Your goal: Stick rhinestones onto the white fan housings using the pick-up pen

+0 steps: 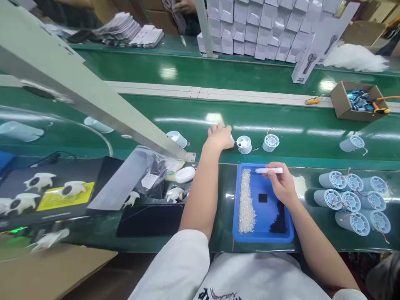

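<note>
My left hand [219, 138] reaches out onto the green conveyor belt [193, 121] and closes over a pale cylindrical fan part whose edge shows at its right side. Two more such parts [244, 144] [270, 142] stand just right of it. My right hand [281, 183] holds a white pen-like tool [269, 170] over the blue tray [263, 238], its tip pointing left toward a strip of small clear pieces [246, 201]. A small black square [263, 198] and a heap of dark pieces [278, 220] also lie in the tray.
Several finished fan cylinders [353, 198] lie at the right; another one [351, 143] rides the belt. A cardboard box [343, 106] of blue items sits far right, white boxes [259, 29] stacked behind. A grey metal bar [93, 104] slants across the left, above a black mat and a white case [185, 174].
</note>
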`<state>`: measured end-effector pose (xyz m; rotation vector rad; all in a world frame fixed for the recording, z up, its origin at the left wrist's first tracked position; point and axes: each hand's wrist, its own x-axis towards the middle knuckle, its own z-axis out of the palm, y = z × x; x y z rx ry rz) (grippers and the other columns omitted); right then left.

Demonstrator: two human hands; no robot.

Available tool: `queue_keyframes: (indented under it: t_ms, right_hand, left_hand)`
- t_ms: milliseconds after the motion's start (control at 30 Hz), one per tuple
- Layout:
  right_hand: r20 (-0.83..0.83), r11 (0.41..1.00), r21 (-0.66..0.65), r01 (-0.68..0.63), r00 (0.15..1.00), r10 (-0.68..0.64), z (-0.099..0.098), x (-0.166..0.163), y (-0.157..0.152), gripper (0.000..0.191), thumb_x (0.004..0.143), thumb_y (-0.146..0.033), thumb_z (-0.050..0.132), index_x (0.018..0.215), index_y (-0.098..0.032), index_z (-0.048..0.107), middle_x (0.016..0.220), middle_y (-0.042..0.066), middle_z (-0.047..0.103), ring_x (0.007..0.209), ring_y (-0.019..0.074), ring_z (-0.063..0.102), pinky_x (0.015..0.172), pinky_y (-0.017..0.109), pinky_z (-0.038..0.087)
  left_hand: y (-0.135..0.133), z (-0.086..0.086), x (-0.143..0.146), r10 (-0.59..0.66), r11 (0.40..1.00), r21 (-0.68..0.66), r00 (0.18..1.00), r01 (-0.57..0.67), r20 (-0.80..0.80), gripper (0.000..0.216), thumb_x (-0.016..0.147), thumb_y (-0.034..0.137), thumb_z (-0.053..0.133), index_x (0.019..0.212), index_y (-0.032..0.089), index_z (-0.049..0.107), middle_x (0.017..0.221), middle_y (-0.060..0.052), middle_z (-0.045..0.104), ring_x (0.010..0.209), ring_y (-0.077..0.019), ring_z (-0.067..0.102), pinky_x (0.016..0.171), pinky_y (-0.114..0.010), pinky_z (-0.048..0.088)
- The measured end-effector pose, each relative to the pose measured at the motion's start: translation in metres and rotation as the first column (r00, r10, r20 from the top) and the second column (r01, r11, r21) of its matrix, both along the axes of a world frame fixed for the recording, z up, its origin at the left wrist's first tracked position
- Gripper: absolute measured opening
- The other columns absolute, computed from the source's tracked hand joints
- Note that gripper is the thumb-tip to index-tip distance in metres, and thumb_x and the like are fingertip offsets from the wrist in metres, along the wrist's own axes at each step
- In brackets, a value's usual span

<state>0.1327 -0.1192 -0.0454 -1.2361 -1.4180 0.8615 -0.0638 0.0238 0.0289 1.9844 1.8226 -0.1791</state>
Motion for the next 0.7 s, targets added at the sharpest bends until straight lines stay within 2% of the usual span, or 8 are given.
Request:
queue_keyframes:
  t_ms: [67, 133, 233, 333, 467, 600, 700]
  right_hand:
    - [0.043, 1.0, -0.009, 0.0, 0.999, 0.001, -0.003, 0.002, 0.0, 0.032, 0.091, -0.055, 0.056, 0.098, -0.024, 0.057, 0.096, 0.006, 0.066, 0.073, 0.0176, 0.065, 0.067, 0.035, 0.056]
    - [0.069, 1.0, -0.01, -0.01, 0.998, 0.01, -0.004, 0.003, 0.0, 0.03, 0.092, -0.054, 0.055, 0.099, -0.025, 0.056, 0.098, 0.007, 0.066, 0.076, 0.0189, 0.065, 0.069, 0.037, 0.056]
    - [0.091, 1.0, -0.011, -0.021, 0.996, 0.022, -0.004, 0.003, 0.0, 0.027, 0.093, -0.051, 0.055, 0.1, -0.026, 0.056, 0.099, 0.007, 0.065, 0.078, 0.0199, 0.066, 0.07, 0.038, 0.055]
    - [0.11, 1.0, -0.006, -0.024, 0.994, 0.024, -0.002, 0.003, 0.0, 0.024, 0.093, -0.049, 0.055, 0.1, -0.026, 0.056, 0.099, 0.006, 0.065, 0.079, 0.02, 0.066, 0.07, 0.038, 0.055]
    - [0.136, 1.0, 0.017, -0.017, 0.991, 0.015, 0.0, 0.003, -0.001, 0.021, 0.094, -0.046, 0.055, 0.099, -0.026, 0.056, 0.096, 0.005, 0.065, 0.076, 0.0192, 0.065, 0.067, 0.037, 0.054]
    - [0.165, 0.999, 0.053, -0.005, 0.986, -0.004, 0.002, 0.002, -0.003, 0.017, 0.095, -0.042, 0.054, 0.095, -0.025, 0.055, 0.09, 0.004, 0.064, 0.071, 0.0178, 0.063, 0.065, 0.036, 0.053]
    - [0.182, 0.993, 0.119, 0.01, 0.983, -0.032, 0.004, 0.002, -0.003, 0.012, 0.095, -0.036, 0.054, 0.094, -0.024, 0.055, 0.088, 0.004, 0.063, 0.069, 0.0171, 0.062, 0.064, 0.035, 0.051]
  left_hand:
    - [-0.003, 0.004, 0.009, -0.104, 0.994, 0.02, 0.995, 0.104, -0.006, 0.075, 0.072, 0.021, 0.067, 0.143, 0.023, 0.039, 0.152, -0.013, 0.034, 0.146, -0.0318, 0.025, 0.123, -0.05, 0.012]
    - [-0.006, 0.005, 0.016, -0.214, 0.977, 0.006, 0.976, 0.214, 0.031, 0.083, 0.071, 0.022, 0.069, 0.146, 0.027, 0.034, 0.152, -0.01, 0.035, 0.147, -0.029, 0.024, 0.124, -0.052, 0.005]
    - [-0.007, 0.003, 0.026, -0.32, 0.947, -0.017, 0.946, 0.321, 0.059, 0.079, 0.07, 0.023, 0.071, 0.142, 0.025, 0.039, 0.148, -0.01, 0.042, 0.147, -0.0279, 0.023, 0.123, -0.055, 0.002]
    - [-0.007, -0.001, 0.033, -0.36, 0.932, -0.019, 0.93, 0.362, 0.079, 0.071, 0.069, 0.026, 0.073, 0.135, 0.023, 0.047, 0.144, -0.011, 0.046, 0.147, -0.0275, 0.023, 0.122, -0.058, -0.002]
    - [-0.005, -0.004, 0.036, -0.321, 0.946, -0.002, 0.935, 0.325, 0.149, 0.056, 0.072, 0.032, 0.07, 0.124, 0.021, 0.053, 0.137, -0.011, 0.052, 0.141, -0.0288, 0.034, 0.119, -0.064, -0.004]
    - [0.002, -0.008, 0.029, -0.229, 0.973, 0.022, 0.951, 0.229, 0.206, 0.05, 0.075, 0.046, 0.066, 0.115, 0.018, 0.054, 0.13, -0.014, 0.056, 0.132, -0.0315, 0.044, 0.119, -0.062, 0.01]
    - [0.008, -0.013, 0.022, -0.153, 0.988, 0.065, 0.949, 0.14, 0.277, 0.046, 0.077, 0.059, 0.059, 0.097, 0.018, 0.056, 0.117, -0.013, 0.061, 0.124, -0.0325, 0.05, 0.116, -0.057, 0.02]
